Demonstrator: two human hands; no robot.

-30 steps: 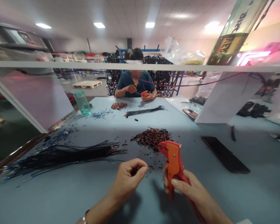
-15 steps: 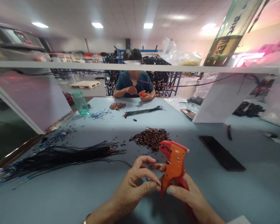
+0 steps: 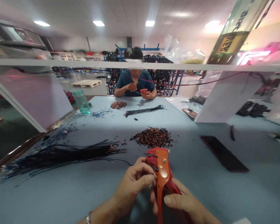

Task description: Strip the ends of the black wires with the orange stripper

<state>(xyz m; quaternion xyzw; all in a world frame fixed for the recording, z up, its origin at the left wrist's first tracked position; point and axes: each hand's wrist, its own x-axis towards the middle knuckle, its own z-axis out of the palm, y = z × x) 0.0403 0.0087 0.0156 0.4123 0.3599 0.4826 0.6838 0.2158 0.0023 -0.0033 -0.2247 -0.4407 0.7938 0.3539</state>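
My right hand [image 3: 184, 199] is wrapped round the handles of an orange and red wire stripper [image 3: 164, 161], held upright with its jaws facing left. Beside those jaws, my left hand [image 3: 135, 183] is closed, thumb and forefinger pinched on a thin black wire [image 3: 124, 161], whose end is mostly hidden by the fingers and the tool. To the left lies a bundle of black wires [image 3: 79, 153] with blue terminals at one end and coppery tips at the other. Just beyond the stripper is a heap of small black and copper cut-off pieces [image 3: 152, 137].
A phone [image 3: 224, 154] lies at right, another phone [image 3: 189, 112] by the white shelf support [image 3: 216, 96]. A green bottle [image 3: 81, 102] and blue terminals [image 3: 100, 113] are at left. Across the table [image 3: 186, 186] sits a co-worker [image 3: 134, 81] holding an orange tool.
The wire stripper has moved left and lower, turning more upright. My left fingers now sit close against its jaw side.
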